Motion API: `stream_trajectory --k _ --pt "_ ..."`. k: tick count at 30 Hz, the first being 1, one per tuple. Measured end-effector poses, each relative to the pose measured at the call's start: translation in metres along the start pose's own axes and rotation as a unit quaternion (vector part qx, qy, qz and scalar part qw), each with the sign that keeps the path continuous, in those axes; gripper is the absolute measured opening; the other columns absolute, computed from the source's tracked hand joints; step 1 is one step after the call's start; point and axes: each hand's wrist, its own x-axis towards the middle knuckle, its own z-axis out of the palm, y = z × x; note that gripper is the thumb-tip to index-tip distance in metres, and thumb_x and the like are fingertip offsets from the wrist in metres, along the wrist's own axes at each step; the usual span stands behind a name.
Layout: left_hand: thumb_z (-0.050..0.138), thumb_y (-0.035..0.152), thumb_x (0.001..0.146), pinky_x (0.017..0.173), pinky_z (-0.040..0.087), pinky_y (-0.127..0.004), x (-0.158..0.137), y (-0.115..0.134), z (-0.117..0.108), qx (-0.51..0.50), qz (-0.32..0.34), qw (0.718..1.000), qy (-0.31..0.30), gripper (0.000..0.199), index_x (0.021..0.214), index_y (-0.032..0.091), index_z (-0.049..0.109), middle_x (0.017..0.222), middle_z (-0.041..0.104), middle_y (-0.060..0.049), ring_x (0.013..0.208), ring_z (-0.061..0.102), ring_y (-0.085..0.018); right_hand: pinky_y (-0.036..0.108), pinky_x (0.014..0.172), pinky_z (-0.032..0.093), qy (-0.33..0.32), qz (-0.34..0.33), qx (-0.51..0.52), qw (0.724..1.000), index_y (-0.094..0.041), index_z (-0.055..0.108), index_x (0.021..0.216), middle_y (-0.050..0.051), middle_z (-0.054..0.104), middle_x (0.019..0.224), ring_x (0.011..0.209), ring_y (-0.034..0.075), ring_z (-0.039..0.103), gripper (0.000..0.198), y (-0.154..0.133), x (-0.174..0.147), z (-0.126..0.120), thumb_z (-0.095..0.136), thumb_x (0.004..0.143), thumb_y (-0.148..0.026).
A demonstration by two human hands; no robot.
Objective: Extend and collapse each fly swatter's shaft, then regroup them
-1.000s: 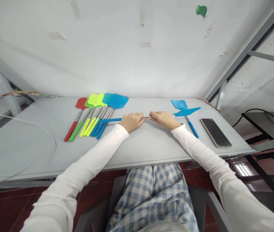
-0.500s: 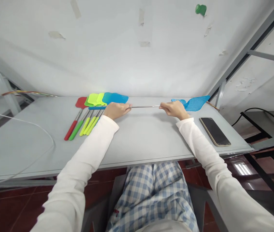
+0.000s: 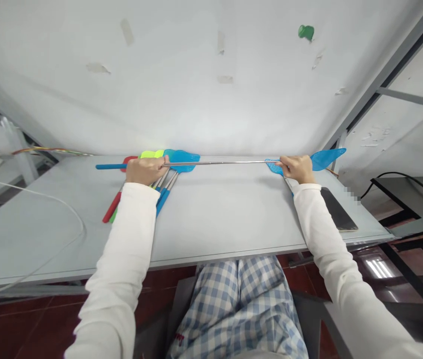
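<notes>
Across the middle of the frame, above the grey bench (image 3: 214, 214): one blue fly swatter (image 3: 226, 162), telescopic metal rod drawn out nearly level, blue handle end pointing to the left of frame, blue mesh head at the right. Left hand (image 3: 146, 170): grip closed around the rod near the handle end, at centre left. Right hand (image 3: 299, 168): grip closed around the rod just short of the mesh head, at centre right. Half a second ago the hands stood closer together and the visible rod was shorter; a second ago they nearly touched at the bench's centre. Both have since spread well apart, the handle now reaching past the left hand.

Behind and below the left hand, lying on the bench: fanned row of swatters (image 3: 159, 172), red, green, yellow-green and blue, partly hidden by the wrist. Under the right hand: a second blue swatter head (image 3: 274, 166). Beside the right sleeve: dark phone (image 3: 340, 214), flat on the bench. Left of frame: white cable (image 3: 65, 209) looping across the bench.
</notes>
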Motion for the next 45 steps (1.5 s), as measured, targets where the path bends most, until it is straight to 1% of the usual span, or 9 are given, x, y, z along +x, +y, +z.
stream_trajectory --k 4,9,13,16,26,30,39,42,45 --pt "0.031 0.045 0.09 0.056 0.023 -0.03 -0.003 0.01 0.001 0.005 -0.024 1.0 -0.002 0.05 0.057 0.018 0.056 0.055 0.056 -0.008 0.059 0.05 -0.017 0.029 0.053 0.017 0.009 -0.013 0.026 1.0 -0.02 0.057 0.067 0.004 0.06 0.059 0.056 0.015 0.049 0.045 -0.01 0.003 0.001 0.035 0.092 -0.05" --pt "0.029 0.046 0.09 0.056 0.024 -0.029 -0.005 0.024 0.002 0.0 -0.014 1.0 -0.02 0.052 0.064 0.019 0.064 0.061 0.064 -0.009 0.063 0.057 -0.019 0.03 0.06 0.028 0.033 -0.038 0.067 0.996 -0.019 0.058 0.078 0.007 0.062 0.074 0.071 0.019 0.053 0.036 -0.014 0.004 0.002 0.036 0.094 -0.043" --pt "0.026 0.048 0.091 0.056 0.026 -0.029 -0.006 0.031 0.003 0.005 0.005 0.999 -0.051 0.055 0.07 0.019 0.068 0.067 0.068 -0.011 0.069 0.062 -0.021 0.033 0.072 0.032 0.028 -0.056 0.077 0.995 -0.02 0.059 0.085 0.007 0.06 0.078 0.075 0.021 0.05 0.032 -0.011 0.005 0.006 0.035 0.095 -0.038" --pt "0.021 0.047 0.092 0.058 0.028 -0.03 -0.006 0.035 0.006 0.028 0.001 0.996 -0.081 0.059 0.078 0.018 0.072 0.073 0.071 -0.013 0.075 0.065 -0.024 0.034 0.074 0.031 0.024 -0.044 0.075 0.996 -0.02 0.061 0.09 0.007 0.06 0.08 0.075 0.021 0.049 0.032 -0.01 0.005 0.009 0.032 0.096 -0.033" --pt "0.022 0.043 0.091 0.069 0.039 -0.034 -0.001 0.034 0.005 0.067 0.009 0.983 -0.173 0.058 0.099 0.018 0.073 0.089 0.072 -0.015 0.089 0.066 -0.029 0.032 0.073 0.032 -0.068 -0.023 0.171 0.983 -0.02 0.06 0.081 0.006 0.063 0.075 0.079 0.022 0.054 0.02 -0.018 0.006 0.012 0.041 0.086 -0.017" --pt "0.021 0.042 0.091 0.072 0.041 -0.034 0.0 0.038 0.006 0.076 0.016 0.975 -0.21 0.059 0.097 0.015 0.073 0.094 0.072 -0.017 0.09 0.065 -0.029 0.032 0.073 0.034 -0.072 -0.037 0.19 0.978 -0.021 0.06 0.08 0.006 0.063 0.074 0.076 0.022 0.054 0.021 -0.022 0.006 0.013 0.04 0.084 -0.016" --pt "0.023 0.04 0.092 0.069 0.042 -0.034 -0.001 0.048 0.01 0.058 0.042 0.978 -0.197 0.058 0.093 0.013 0.074 0.087 0.072 -0.018 0.088 0.067 -0.03 0.029 0.068 0.036 -0.052 -0.043 0.195 0.979 -0.021 0.059 0.079 0.006 0.06 0.071 0.071 0.021 0.052 0.022 -0.032 0.009 0.01 0.039 0.082 -0.012" --pt "0.024 0.038 0.093 0.069 0.043 -0.034 -0.002 0.064 0.006 0.054 0.067 0.975 -0.204 0.056 0.093 0.012 0.074 0.089 0.072 -0.019 0.089 0.067 -0.03 0.029 0.067 0.035 -0.057 -0.053 0.191 0.978 -0.021 0.058 0.079 0.005 0.059 0.071 0.071 0.021 0.052 0.021 -0.044 0.009 0.009 0.04 0.083 -0.012" --pt "0.026 0.036 0.093 0.07 0.043 -0.034 -0.009 0.093 0.002 0.033 0.101 0.972 -0.21 0.054 0.098 0.01 0.073 0.091 0.072 -0.02 0.09 0.068 -0.03 0.029 0.067 0.035 -0.087 -0.094 0.195 0.972 -0.021 0.057 0.078 0.006 0.059 0.073 0.072 0.02 0.052 0.019 -0.073 0.01 0.005 0.041 0.085 -0.013"
